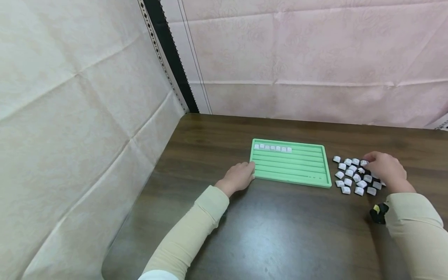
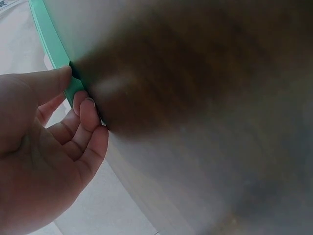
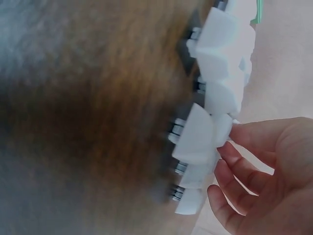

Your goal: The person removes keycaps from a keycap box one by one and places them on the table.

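My left hand (image 1: 239, 177) grips the near left corner of a green ridged tray (image 1: 290, 180); in the left wrist view the thumb (image 2: 56, 84) lies on one side of its rim and curled fingers on the other. A row of several small white keycaps (image 1: 272, 148) lies along the tray's far left groove. On the right, my right hand (image 1: 387, 170) reaches over the far side of a cluster of loose white keycaps (image 1: 359, 191). In the right wrist view its thumb and fingertips pinch a white keycap (image 3: 223, 128), partly hidden behind a nearer one with a dark stem.
The dark wooden table (image 1: 280, 229) runs back to a pale cloth wall (image 1: 315, 58), with another cloth wall (image 1: 87, 136) along its left side. A small black and yellow object (image 1: 379, 213) sits by the right cuff.
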`<state>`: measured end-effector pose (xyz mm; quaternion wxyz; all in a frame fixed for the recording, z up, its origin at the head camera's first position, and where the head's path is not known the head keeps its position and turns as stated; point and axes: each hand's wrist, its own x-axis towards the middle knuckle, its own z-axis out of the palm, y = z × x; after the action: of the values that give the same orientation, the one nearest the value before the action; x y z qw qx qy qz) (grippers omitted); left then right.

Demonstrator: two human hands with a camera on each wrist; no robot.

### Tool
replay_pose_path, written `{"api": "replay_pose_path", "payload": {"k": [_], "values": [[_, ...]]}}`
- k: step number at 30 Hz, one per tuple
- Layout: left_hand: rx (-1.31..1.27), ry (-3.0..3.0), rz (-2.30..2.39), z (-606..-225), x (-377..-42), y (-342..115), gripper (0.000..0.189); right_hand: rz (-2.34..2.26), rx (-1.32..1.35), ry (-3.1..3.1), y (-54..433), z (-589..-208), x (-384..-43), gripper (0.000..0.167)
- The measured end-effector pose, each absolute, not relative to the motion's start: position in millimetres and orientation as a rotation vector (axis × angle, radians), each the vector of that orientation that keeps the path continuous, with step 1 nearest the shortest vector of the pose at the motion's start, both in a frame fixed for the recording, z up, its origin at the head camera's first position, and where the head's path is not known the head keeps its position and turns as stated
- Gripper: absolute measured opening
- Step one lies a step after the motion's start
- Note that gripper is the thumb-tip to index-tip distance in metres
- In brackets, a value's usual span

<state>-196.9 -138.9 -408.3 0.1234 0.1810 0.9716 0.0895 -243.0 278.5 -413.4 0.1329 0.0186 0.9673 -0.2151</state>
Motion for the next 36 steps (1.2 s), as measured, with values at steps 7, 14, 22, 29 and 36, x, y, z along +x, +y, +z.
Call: {"api": "replay_pose_path", "payload": {"k": [7,14,22,29,36], "values": [[0.524,2.829,0.259,-406,-196,-139,0.014,-0.667,0.034,2.83,277,-406,-243,0.038],[0.537,2.83,0.244,-407,-197,-139,0.013,-0.683,-0.041,2.889,264,-398,-249,0.041],[0.539,2.833,0.246,-409,-197,-139,0.013,-0.704,-0.128,2.949,232,-389,-258,0.041],[0.54,2.826,0.255,-412,-198,-140,0.013,-0.775,-0.17,2.929,199,-391,-265,0.041],[0.557,2.827,0.254,-409,-197,-140,0.013,-0.819,-0.223,2.89,174,-392,-270,0.041]]}}
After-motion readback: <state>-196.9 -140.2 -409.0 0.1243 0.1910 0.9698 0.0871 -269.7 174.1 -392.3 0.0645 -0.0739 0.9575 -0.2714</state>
